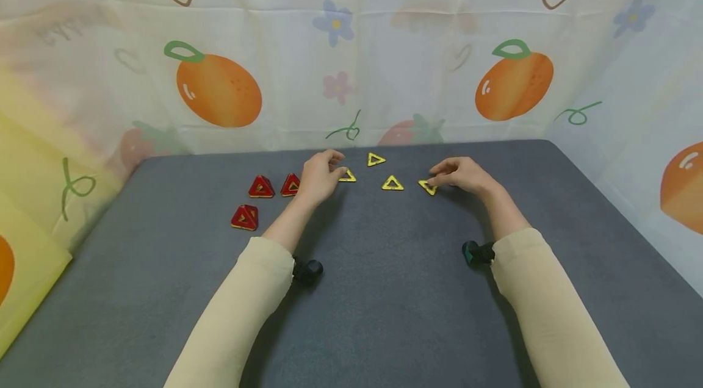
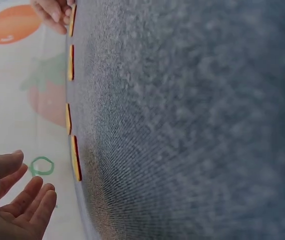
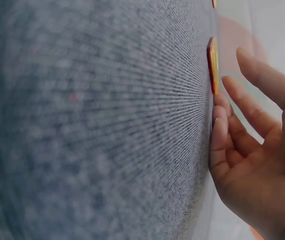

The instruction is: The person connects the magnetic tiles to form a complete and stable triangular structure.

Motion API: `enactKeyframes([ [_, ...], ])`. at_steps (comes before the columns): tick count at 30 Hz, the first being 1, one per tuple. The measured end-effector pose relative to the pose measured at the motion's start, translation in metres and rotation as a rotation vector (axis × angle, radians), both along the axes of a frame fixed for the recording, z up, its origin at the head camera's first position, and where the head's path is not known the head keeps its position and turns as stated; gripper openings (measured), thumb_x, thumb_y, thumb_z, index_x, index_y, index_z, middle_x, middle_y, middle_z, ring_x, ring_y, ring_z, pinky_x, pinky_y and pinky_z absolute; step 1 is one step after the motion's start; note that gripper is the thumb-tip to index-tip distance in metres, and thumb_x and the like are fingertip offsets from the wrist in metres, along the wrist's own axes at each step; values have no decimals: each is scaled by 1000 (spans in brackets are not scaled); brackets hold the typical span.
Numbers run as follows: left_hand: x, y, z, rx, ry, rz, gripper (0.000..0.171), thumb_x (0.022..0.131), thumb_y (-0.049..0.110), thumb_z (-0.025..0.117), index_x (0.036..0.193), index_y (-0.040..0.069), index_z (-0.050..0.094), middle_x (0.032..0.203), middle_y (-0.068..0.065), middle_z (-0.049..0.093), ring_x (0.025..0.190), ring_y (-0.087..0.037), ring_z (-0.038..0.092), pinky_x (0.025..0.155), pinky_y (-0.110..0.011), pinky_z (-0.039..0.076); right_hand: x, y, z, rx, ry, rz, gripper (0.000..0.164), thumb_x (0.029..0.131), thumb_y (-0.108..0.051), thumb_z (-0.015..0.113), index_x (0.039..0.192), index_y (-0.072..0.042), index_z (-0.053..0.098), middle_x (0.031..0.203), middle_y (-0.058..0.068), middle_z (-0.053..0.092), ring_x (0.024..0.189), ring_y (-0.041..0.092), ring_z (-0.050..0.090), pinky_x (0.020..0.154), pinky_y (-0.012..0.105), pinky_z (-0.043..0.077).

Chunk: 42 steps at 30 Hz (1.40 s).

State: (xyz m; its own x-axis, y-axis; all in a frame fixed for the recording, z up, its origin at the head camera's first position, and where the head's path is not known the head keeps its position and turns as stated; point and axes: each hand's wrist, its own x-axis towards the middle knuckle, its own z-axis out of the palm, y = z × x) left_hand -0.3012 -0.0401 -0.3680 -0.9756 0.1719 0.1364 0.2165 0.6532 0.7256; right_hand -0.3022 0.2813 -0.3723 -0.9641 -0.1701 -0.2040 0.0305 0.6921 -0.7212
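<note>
In the head view several flat yellow triangular frames lie along the far part of the grey table. My left hand point(image 1: 318, 177) hovers by the leftmost yellow triangle point(image 1: 350, 179), partly covering it; the left wrist view shows its fingers point(image 2: 42, 212) loosely spread and holding nothing. Over on the right, my right hand point(image 1: 461, 173) is at the rightmost yellow triangle point(image 1: 426, 187). Its thumb and forefinger stand apart in the right wrist view, with other fingertips close to the edge of a red-and-yellow tile point(image 3: 213, 65). Whether they touch it I cannot tell.
Three red pyramid-like pieces point(image 1: 245, 217) stand left of my left hand. Two more yellow triangles point(image 1: 392, 183) lie between the hands. The grey table point(image 1: 384, 302) ends at a printed fabric backdrop point(image 1: 406, 71). Dark cameras point(image 1: 307, 272) sit on both wrists.
</note>
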Motion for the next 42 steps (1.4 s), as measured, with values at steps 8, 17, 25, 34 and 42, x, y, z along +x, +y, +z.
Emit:
enactKeyframes([
  [8, -9, 2, -2, -130, -125, -80, 45, 102, 19, 54, 145, 8, 47, 142, -20, 53, 132, -36, 51, 107, -50, 45, -2, 7, -6, -16, 1, 37, 54, 90, -30, 72, 135, -3, 56, 137, 23, 53, 128, 38, 49, 112, 58, 36],
  [17, -15, -4, -10, -205, -178, -128, 51, 104, 21, 50, 152, 12, 37, 150, -20, 45, 144, -37, 34, 121, -53, 22, -4, 8, -7, -21, -7, 75, 54, 89, -28, 73, 134, -3, 57, 137, 22, 53, 126, 36, 49, 112, 58, 35],
  [25, -16, -5, -17, -272, -195, -143, 51, 105, 24, 48, 154, 19, 36, 155, -22, 29, 141, -42, 29, 116, -54, 28, -4, 7, -5, -21, -24, 92, 53, 90, -25, 72, 135, -3, 55, 143, 21, 49, 133, 38, 44, 115, 58, 32],
  [34, -16, -5, -15, -322, -199, -175, 49, 106, 23, 44, 154, 20, 35, 154, -21, 28, 133, -38, 31, 111, -49, 27, -4, 8, -5, 9, -22, 103, 53, 91, -23, 71, 137, -2, 54, 144, 23, 48, 135, 39, 42, 115, 57, 32],
  [42, -15, 2, -15, -367, -174, -119, 45, 105, 20, 45, 150, 21, 43, 152, -19, 32, 134, -39, 34, 113, -48, 31, -2, 5, -3, 34, -8, 101, 53, 89, -23, 73, 135, -2, 56, 140, 23, 50, 129, 37, 44, 111, 55, 36],
])
